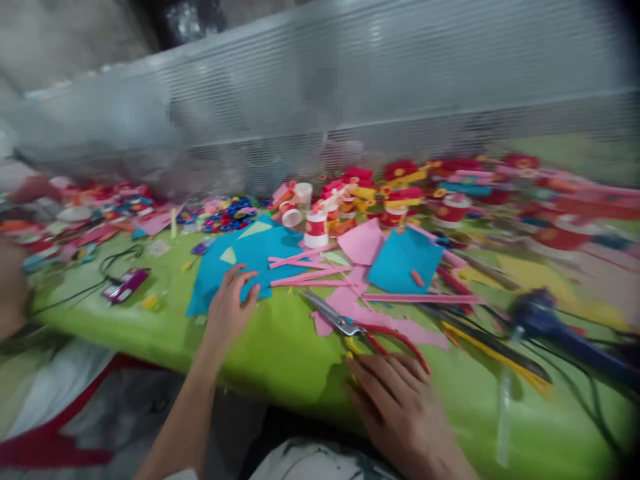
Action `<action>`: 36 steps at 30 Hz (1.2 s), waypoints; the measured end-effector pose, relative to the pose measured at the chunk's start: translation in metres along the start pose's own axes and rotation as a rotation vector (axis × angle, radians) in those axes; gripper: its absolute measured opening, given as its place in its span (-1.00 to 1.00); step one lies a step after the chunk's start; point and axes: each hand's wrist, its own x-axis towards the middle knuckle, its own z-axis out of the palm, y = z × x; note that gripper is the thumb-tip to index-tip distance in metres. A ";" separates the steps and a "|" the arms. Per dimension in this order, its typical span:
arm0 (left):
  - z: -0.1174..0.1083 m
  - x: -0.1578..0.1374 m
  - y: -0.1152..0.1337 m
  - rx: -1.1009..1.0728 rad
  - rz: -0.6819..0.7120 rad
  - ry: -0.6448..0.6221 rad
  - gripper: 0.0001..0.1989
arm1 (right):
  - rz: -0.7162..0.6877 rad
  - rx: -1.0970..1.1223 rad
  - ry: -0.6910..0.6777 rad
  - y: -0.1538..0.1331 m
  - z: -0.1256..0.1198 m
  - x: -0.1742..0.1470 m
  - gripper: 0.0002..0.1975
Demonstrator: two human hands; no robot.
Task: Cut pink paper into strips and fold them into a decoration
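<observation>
Right hand [395, 400]: lies by the handles of the scissors [353, 327], fingers bent; blur hides whether they grip or merely rest, so I cannot tell. A loose hold could let the tool swivel.
Scissors: on the near part of the table [280, 343], between the two hands, blades together and pointing away toward the left. An inward swing could bring the tip against the other hand.
Left hand [233, 303]: fingers apart and slightly curved, thumb away from them, nothing visibly pinched, at the blue sheet [210, 283]. Whether the fingertips touch it I cannot tell; a careless sweep could drag the sheet and whatever lies on it.
Pink scrap [395, 327]: reaches beneath the scissors; it might catch and be pulled along if they slide.
Pink strips [300, 275]: crossed over the blue sheet, just ahead of the blade tip, so a forward push could nick or scatter them.
Cables [570, 373]: trail on the right near the dark blue tool [543, 320]; a snagged sleeve could tug it.
Red-and-white cup [316, 230]: stands beyond the strips; a long reach might tip it.
</observation>
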 end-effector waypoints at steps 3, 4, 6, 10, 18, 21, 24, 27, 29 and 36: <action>-0.012 -0.009 -0.031 0.296 -0.006 -0.110 -0.64 | -0.011 0.019 0.023 0.008 0.002 -0.005 -0.77; -0.014 -0.010 -0.036 0.344 -0.018 -0.180 -0.60 | -0.009 0.029 0.026 0.009 0.002 -0.006 -0.76; -0.016 -0.009 -0.043 0.379 -0.026 -0.294 -0.54 | -0.004 0.049 0.033 0.011 0.003 -0.007 -0.75; -0.014 -0.004 -0.046 0.371 -0.041 -0.363 -0.48 | 0.009 0.053 0.047 0.013 0.003 -0.010 -0.74; -0.018 0.001 -0.050 0.366 -0.052 -0.400 -0.38 | 0.023 0.041 0.041 0.013 0.003 -0.012 -0.79; -0.014 0.002 -0.047 0.387 -0.059 -0.385 -0.27 | 0.012 0.033 0.050 0.012 0.003 -0.012 -0.78; -0.009 0.007 -0.046 0.433 -0.036 -0.389 -0.21 | 0.019 0.027 0.051 0.012 0.004 -0.012 -0.78; -0.005 0.015 -0.045 0.451 0.003 -0.408 -0.30 | 0.031 0.029 0.041 0.012 0.004 -0.013 -0.78; -0.004 0.021 -0.044 0.456 0.007 -0.393 -0.39 | 0.037 0.033 0.040 0.012 0.004 -0.013 -0.79; -0.008 0.033 -0.036 0.485 -0.025 -0.272 -0.56 | 0.043 0.042 0.039 0.011 0.005 -0.012 -0.79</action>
